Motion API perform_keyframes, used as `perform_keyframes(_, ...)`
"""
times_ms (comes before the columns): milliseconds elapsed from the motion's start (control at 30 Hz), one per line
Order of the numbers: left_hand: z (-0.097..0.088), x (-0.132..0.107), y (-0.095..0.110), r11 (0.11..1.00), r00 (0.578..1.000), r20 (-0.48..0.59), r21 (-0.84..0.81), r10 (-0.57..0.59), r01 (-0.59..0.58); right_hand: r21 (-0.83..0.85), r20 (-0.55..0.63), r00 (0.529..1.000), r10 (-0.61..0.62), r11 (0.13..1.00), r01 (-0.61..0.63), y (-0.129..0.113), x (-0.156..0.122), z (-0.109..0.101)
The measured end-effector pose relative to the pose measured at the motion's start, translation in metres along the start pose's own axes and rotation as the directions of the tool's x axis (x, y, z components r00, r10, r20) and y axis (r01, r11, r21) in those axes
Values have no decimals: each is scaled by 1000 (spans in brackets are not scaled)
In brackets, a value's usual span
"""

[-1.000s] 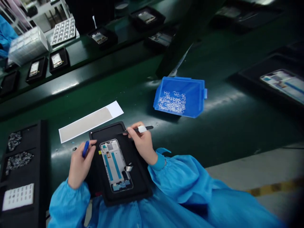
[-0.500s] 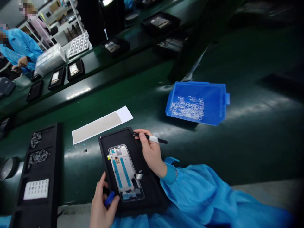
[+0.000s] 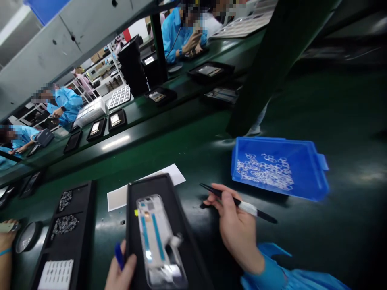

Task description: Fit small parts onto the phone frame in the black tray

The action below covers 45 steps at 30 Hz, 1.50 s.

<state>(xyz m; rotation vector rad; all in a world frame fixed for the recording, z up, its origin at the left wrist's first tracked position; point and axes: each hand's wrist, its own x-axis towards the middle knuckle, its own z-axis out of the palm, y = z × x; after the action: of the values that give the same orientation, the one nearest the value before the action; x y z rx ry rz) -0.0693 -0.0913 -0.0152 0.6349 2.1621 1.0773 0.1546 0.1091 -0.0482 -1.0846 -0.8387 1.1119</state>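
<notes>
My left hand (image 3: 121, 274) grips the near left edge of a black tray (image 3: 169, 197) and also holds a small blue tool (image 3: 118, 254). A phone frame (image 3: 157, 241) with blue strips lies in that tray. My right hand (image 3: 236, 229) is closed on black tweezers (image 3: 238, 203) with a white band, just right of the tray and off it. A blue bin (image 3: 302, 177) with several small clear parts sits to the right of that hand.
A black parts tray (image 3: 84, 237) with compartments of small pieces stands at the left, with a white sheet (image 3: 145, 187) behind the phone tray. Another person's hand (image 3: 6, 241) shows at the far left. Co-workers in blue sit along the far conveyor (image 3: 127, 121) of trays.
The view has tilted up and the tray has been pushed away from me. My right hand lifted off the tray to its right. My left hand slid to the tray's near edge.
</notes>
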Motion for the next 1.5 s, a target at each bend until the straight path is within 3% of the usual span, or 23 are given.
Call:
perform_keyframes(67, -17, 35, 43, 998, 1000, 3, -60, -31, 31, -56, 82, 996, -45, 997, 50, -1, -3, 2)
perform_keyframes(100, -23, 56, 66, 998, 998, -44, -47, -35, 33, -91, 164, 985, -51, 994, 67, -1, -6, 4)
perform_keyframes(200, -29, 126, 128, 999, 997, -74, -42, -8, 5, -175, 435, 900, -37, 977, 125, 2, -17, 10)
perform_keyframes(267, -26, 172, 156, 998, 997, -76, -59, 9, -14, -198, 528, 849, -37, 966, 165, 3, -20, 13)
perform_keyframes(400, -19, 237, 182, 996, 995, -96, -88, -8, -1, -184, 516, 856, -21, 974, 135, 8, -17, 14)
perform_keyframes(500, -20, 249, 180, 992, 994, -108, -124, -16, 2, -189, 513, 853, 98, 982, 1, 18, -14, 9)
perform_keyframes(600, -25, 229, 164, 984, 997, -74, -181, -10, -4, -184, 500, 834, 234, 970, -162, 23, -11, 4)
perform_keyframes(667, -30, 202, 146, 974, 1000, -28, -226, -10, 3, -183, 460, 853, 245, 967, -179, 15, -6, 4)
perform_keyframes(733, -36, 166, 124, 961, 1000, 14, -275, -22, 25, -195, 430, 891, 144, 979, -64, -8, 3, 9)
perform_keyframes(800, -41, 126, 101, 945, 998, 42, -321, -53, 64, -198, 453, 890, -49, 968, 154, -41, 14, 24)
perform_keyframes(867, -45, 86, 81, 918, 989, 107, -374, -99, 132, -170, 626, 760, -174, 921, 351, -76, 25, 51)
perform_keyframes(967, -48, 37, 58, 849, 953, 262, -458, -155, 264, -156, 882, 452, -134, 821, 549, -108, 33, 102)
perform_keyframes(1000, -49, 25, 51, 823, 939, 300, -483, -167, 301, -150, 934, 346, -86, 786, 600, -112, 32, 119)
perform_keyframes(1067, -50, 7, 37, 776, 926, 331, -529, -183, 343, -140, 984, 178, 28, 744, 653, -108, 27, 148)
perform_keyframes(1133, -51, -4, 23, 738, 923, 339, -572, -185, 358, -151, 988, 73, 138, 724, 673, -97, 18, 168)
perform_keyframes(1200, -52, -10, 10, 709, 923, 340, -606, -178, 360, -173, 977, 26, 213, 709, 684, -85, 9, 180)
perform_keyframes(1267, -52, -12, 1, 691, 924, 339, -627, -174, 360, -194, 967, 12, 256, 702, 685, -77, 2, 185)
perform_keyframes(1500, -57, -13, -6, 668, 919, 350, -643, -179, 375, -325, 918, 21, 395, 721, 612, -72, -8, 190)
